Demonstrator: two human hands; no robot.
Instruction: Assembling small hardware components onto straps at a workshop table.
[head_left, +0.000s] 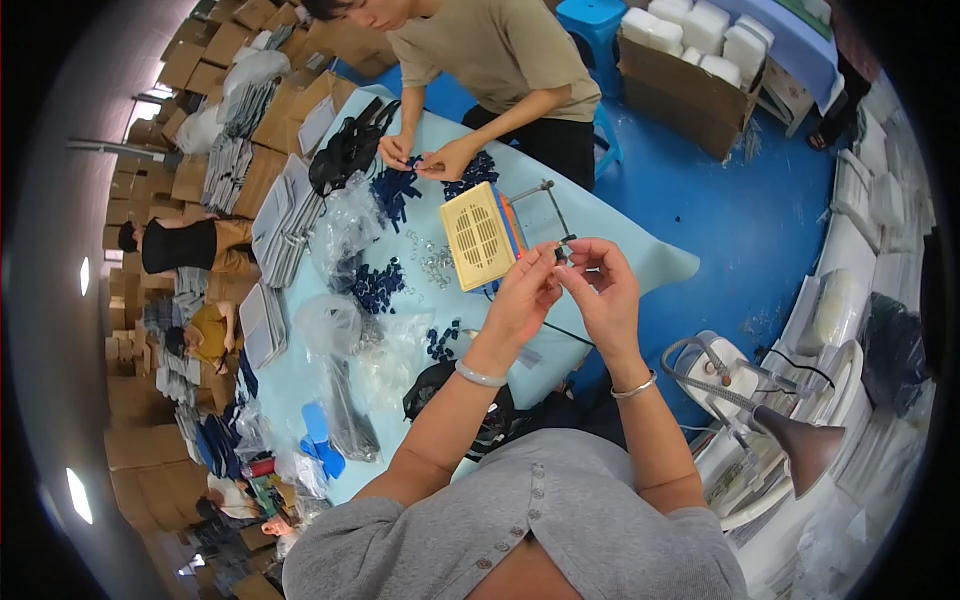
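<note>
My left hand (pixel 522 297) and my right hand (pixel 607 300) are raised close together over the table's right edge. Between their fingertips is a small dark strap piece (pixel 563 254), pinched by both hands; its details are too small to tell. Just beyond my left hand sits a beige vented box-shaped machine (pixel 477 236) with a metal frame (pixel 537 195) on its right. Small silvery metal rings (pixel 432 262) lie scattered left of the machine. Navy strap pieces (pixel 377 287) lie in a pile farther left, with a smaller group (pixel 442 341) nearer me.
Across the light blue table (pixel 640 250), a co-worker's hands (pixel 447 160) handle navy straps (pixel 397 190). Clear plastic bags (pixel 350 220) and stacked grey panels (pixel 285 225) line the left side. A garment steamer (pixel 795 440) stands at the right. A carton of white packs (pixel 690 90) is at the back.
</note>
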